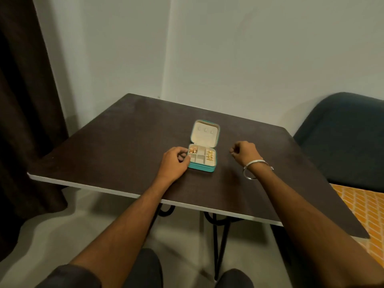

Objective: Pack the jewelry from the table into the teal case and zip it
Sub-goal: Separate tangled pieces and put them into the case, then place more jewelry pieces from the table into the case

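Note:
The teal case (202,168) lies open in the middle of the dark table (116,142), its cream lid (204,133) tilted back. Gold jewelry (193,150) fills the far left compartment, and gold rings (209,155) sit in the right slot. My left hand (174,161) rests at the case's left side, fingers curled against its edge. My right hand (245,151) hovers to the right of the case, fingers curled in a loose fist with nothing visible in it. A silver bangle is on that wrist.
A dark teal chair (345,134) stands to the right of the table, above an orange patterned mat (365,215). A dark curtain (22,100) hangs at the left. The table's white front edge (124,193) runs close to my knees.

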